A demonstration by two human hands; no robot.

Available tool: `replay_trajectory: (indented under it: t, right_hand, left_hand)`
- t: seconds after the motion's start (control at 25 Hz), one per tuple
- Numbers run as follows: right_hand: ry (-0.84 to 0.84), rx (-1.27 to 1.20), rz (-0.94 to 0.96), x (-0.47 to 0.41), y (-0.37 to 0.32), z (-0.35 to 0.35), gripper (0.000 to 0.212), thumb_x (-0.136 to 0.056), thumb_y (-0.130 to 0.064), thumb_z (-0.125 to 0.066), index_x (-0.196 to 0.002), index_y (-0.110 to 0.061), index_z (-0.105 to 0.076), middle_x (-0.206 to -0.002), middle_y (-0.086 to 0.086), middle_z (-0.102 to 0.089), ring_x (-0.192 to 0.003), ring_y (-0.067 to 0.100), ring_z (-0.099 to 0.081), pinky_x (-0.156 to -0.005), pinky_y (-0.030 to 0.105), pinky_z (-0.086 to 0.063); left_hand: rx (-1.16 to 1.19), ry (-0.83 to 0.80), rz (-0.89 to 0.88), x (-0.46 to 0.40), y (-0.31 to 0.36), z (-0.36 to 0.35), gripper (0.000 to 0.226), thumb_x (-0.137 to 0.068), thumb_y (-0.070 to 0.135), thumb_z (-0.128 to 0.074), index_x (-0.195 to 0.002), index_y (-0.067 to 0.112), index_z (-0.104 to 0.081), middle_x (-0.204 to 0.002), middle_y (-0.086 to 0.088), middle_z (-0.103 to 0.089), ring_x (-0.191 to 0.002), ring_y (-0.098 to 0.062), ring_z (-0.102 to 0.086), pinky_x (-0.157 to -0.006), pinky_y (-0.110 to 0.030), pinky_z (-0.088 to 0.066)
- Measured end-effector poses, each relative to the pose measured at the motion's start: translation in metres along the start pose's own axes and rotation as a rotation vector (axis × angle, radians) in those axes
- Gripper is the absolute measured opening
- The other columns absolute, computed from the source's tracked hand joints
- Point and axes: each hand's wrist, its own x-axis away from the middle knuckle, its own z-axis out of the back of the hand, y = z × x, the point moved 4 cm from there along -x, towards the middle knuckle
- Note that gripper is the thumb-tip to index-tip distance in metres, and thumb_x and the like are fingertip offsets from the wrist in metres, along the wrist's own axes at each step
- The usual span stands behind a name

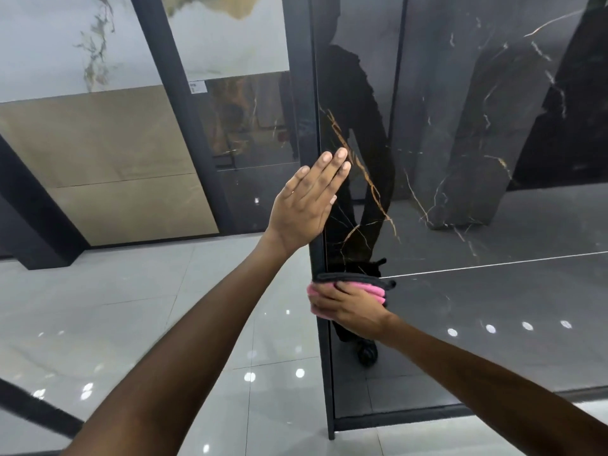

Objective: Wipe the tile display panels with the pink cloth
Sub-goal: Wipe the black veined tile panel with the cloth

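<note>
Wiping under way on dark marble panel [460,225], low on its left side, beside black frame edge [317,192]. Right hand [348,307] pressed over pink cloth [368,289], fingers curled round the folded wad and holding it against the glossy face just below the horizontal joint line [493,265]. Cloth folded in layers, dark border uppermost, long axis lying roughly level across the panel, one end at the frame edge, the other pointing right toward the panel's middle. Judged suited to sideways strokes along the joint.

Left hand [309,199] flat, fingers straight and close together, holding nothing, laid against the frame edge higher up; judged a brace to steady the hinged or standing panel against the push of the wiping hand. Contact likely but not certain from this angle.

Panel upright, long axis vertical, face turned toward the person; reflection of the person's arm and body visible in it. Beige and white panels [115,159] standing further left, well apart from the cloth. Polished floor [164,324] below.
</note>
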Motion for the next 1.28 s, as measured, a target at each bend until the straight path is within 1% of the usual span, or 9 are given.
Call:
replay_trajectory:
  t: [0.12,0.24,0.32,0.48,0.64,0.8,0.92,1.08,1.28]
  right_hand:
    - [0.284,-0.058,-0.128,0.016,0.038,0.023,0.057,-0.068,-0.025,-0.071,-0.125,-0.03,-0.062,-0.134,0.001,-0.055,-0.122,0.027,-0.043,-0.091,0.042,-0.048]
    - [0.63,-0.345,-0.765,0.058,0.141,0.066,0.042,-0.087,-0.022,-0.057,-0.128,-0.018,-0.051,-0.127,0.005,-0.049,-0.111,0.031,-0.049,-0.09,0.055,-0.048]
    - [0.733,-0.263,-0.995,0.069,0.151,0.069,0.057,-0.084,-0.026,-0.055,-0.139,-0.022,-0.04,-0.143,0.014,-0.032,-0.129,0.041,-0.035,-0.101,0.052,-0.036]
    - [0.594,-0.109,-0.571,0.06,0.1,0.048,0.059,-0.083,-0.021,-0.055,-0.14,-0.022,-0.041,-0.151,0.01,-0.026,-0.136,0.044,-0.029,-0.103,0.051,-0.034]
    - [0.833,-0.101,-0.646,0.035,0.185,0.137,0.053,-0.083,-0.016,-0.058,-0.134,-0.016,-0.048,-0.143,0.014,-0.034,-0.135,0.044,-0.03,-0.105,0.046,-0.031]
    - [0.943,-0.11,-0.753,-0.032,0.259,0.241,0.057,-0.079,-0.021,-0.056,-0.136,-0.015,-0.052,-0.145,0.014,-0.045,-0.137,0.043,-0.031,-0.1,0.048,-0.034]
    - [0.703,0.195,-0.334,-0.056,0.204,0.213,0.054,-0.082,-0.025,-0.055,-0.135,-0.025,-0.045,-0.141,0.011,-0.052,-0.132,0.041,-0.032,-0.096,0.053,-0.041]
    - [0.354,0.336,0.104,-0.046,0.164,0.165,0.049,-0.081,-0.037,-0.07,-0.129,-0.032,-0.061,-0.143,-0.006,-0.05,-0.137,0.029,-0.028,-0.108,0.042,-0.02]
    - [0.708,0.085,-0.424,-0.057,0.223,0.22,0.05,-0.082,-0.024,-0.053,-0.132,-0.025,-0.057,-0.143,-0.001,-0.049,-0.138,0.032,-0.029,-0.109,0.045,-0.023]
  left_hand:
    - [-0.019,0.039,-0.001,0.001,0.003,-0.002,0.054,-0.101,0.022,-0.029,-0.153,0.01,-0.021,-0.153,-0.003,-0.03,-0.142,-0.019,-0.026,-0.117,-0.034,-0.01]
    - [-0.072,0.034,0.018,0.002,0.003,-0.004,0.058,-0.101,0.022,-0.027,-0.155,0.009,-0.011,-0.155,-0.002,-0.026,-0.145,-0.02,-0.016,-0.119,-0.034,-0.007]
    - [-0.069,0.003,0.043,-0.003,0.006,0.001,0.058,-0.1,0.02,-0.03,-0.154,0.01,-0.015,-0.155,-0.003,-0.028,-0.145,-0.02,-0.019,-0.12,-0.034,-0.007]
    - [0.341,0.082,0.221,-0.021,-0.002,0.034,0.047,-0.088,0.011,-0.049,-0.135,0.016,-0.047,-0.144,-0.005,-0.048,-0.133,-0.022,-0.038,-0.105,-0.034,-0.028]
    - [0.531,0.264,0.532,-0.066,-0.097,0.046,0.042,-0.096,0.005,-0.044,-0.138,0.012,-0.044,-0.148,-0.009,-0.037,-0.137,-0.021,-0.034,-0.113,-0.023,-0.022]
    - [0.507,0.128,0.355,-0.123,-0.152,0.039,0.047,-0.103,0.018,-0.037,-0.15,0.02,-0.029,-0.159,-0.008,-0.025,-0.143,-0.022,-0.029,-0.108,-0.034,-0.026]
    - [0.388,0.126,0.221,-0.13,-0.156,0.034,0.052,-0.101,0.011,-0.043,-0.149,0.021,-0.025,-0.158,-0.012,-0.025,-0.143,-0.026,-0.029,-0.101,-0.04,-0.033]
    - [0.248,0.115,0.147,-0.132,-0.157,0.041,0.08,-0.081,-0.016,-0.049,-0.15,0.015,-0.023,-0.158,-0.008,-0.027,-0.145,-0.025,-0.023,-0.098,-0.04,-0.034]
    - [0.223,0.002,0.154,-0.116,-0.151,0.038,0.091,-0.075,-0.017,-0.054,-0.152,0.015,-0.018,-0.159,-0.006,-0.026,-0.145,-0.021,-0.024,-0.099,-0.035,-0.031]
